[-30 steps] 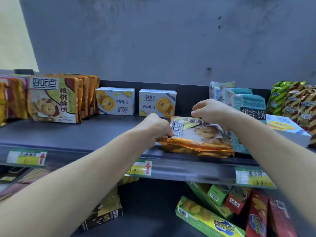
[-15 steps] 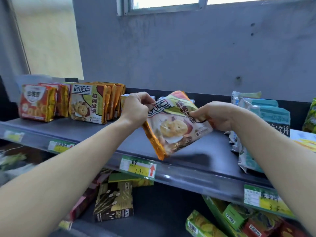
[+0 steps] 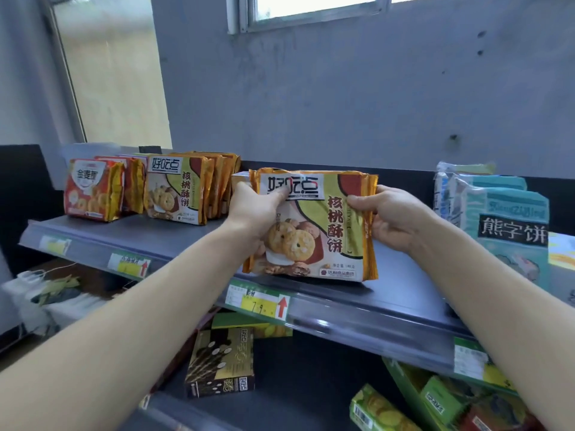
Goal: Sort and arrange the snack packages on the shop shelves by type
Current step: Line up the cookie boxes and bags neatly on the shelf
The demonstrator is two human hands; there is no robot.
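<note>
Clamping one cookie pack (image 3: 323,231) upright, left hand (image 3: 255,209) and right hand (image 3: 389,219) face the grey shelf (image 3: 186,237) (window (image 3: 311,7) above).

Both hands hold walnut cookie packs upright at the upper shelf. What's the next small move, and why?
Probably slide the packs left to the matching row: same print, with bare shelf between. The left hand and right hand grip their sides.
</note>
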